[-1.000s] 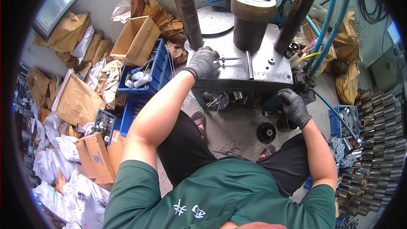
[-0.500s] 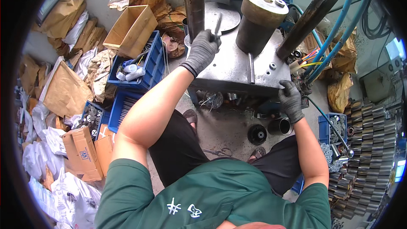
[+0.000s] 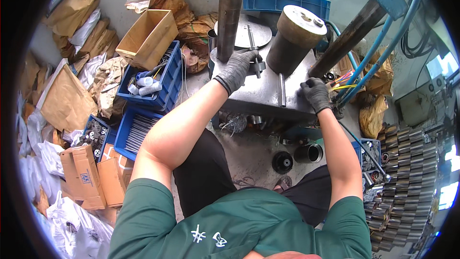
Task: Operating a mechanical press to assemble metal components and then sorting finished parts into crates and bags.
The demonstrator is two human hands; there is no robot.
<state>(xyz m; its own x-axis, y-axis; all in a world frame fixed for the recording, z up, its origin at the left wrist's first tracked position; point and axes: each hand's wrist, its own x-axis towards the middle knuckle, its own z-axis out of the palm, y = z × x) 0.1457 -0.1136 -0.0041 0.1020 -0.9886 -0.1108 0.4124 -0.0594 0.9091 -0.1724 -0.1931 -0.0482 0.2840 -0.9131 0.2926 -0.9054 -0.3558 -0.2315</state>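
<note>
My left hand [image 3: 238, 70], in a dark grey knit glove, is closed around a metal shaft [image 3: 251, 36] with a wider collar near its lower end. The shaft stands roughly upright over the steel press table [image 3: 247, 91]. My right hand [image 3: 316, 95], gloved alike, rests at the table's near right side with its fingers curled down; what lies under the fingertips is hidden. Between the hands a short bare steel rod [image 3: 281, 90] lies on the table, its end toward me. Behind it a thick dark cylinder with a pale top [image 3: 299, 26] rises from the table.
Two dark steel columns [image 3: 232, 14] flank the table. Blue hoses [image 3: 378, 48] hang at the right. Blue bins [image 3: 132, 132] of rods and parts, a wooden box [image 3: 146, 41] and cartons [image 3: 82, 177] crowd the left. Stacked metal tubes [image 3: 407, 177] fill the right.
My left hand has come nearer and slightly right with the shaft. My right hand has moved up from the table's front edge onto the spot where a small metal ring lay. The view has shifted.
</note>
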